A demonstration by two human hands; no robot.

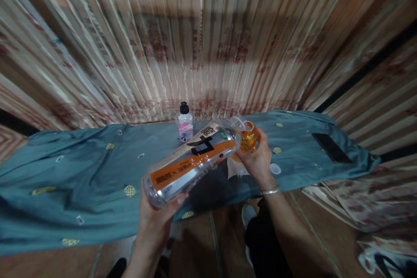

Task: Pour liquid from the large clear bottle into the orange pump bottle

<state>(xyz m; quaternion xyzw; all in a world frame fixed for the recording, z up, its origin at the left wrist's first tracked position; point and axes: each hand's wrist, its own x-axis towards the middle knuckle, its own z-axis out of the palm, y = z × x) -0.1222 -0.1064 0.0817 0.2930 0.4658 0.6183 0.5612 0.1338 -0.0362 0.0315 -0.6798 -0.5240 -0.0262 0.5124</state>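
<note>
A large clear plastic bottle [195,158] with an orange and silver label lies tilted across the middle of the view, its neck to the upper right. My left hand [159,210] is closed around its base. My right hand [257,156] grips a small orange jar [249,139], whose open mouth faces up. The big bottle's mouth is right beside the jar's rim; whether they touch I cannot tell. Behind the bottle stands a small clear bottle [185,126] with a black cap and pink label.
A teal cloth [97,160] with yellow patterns covers the long table. On it lie a dark phone [330,147] at the right, a round whitish lid [275,168] and a pale cloth or tissue [236,167]. A pleated curtain [202,52] hangs behind.
</note>
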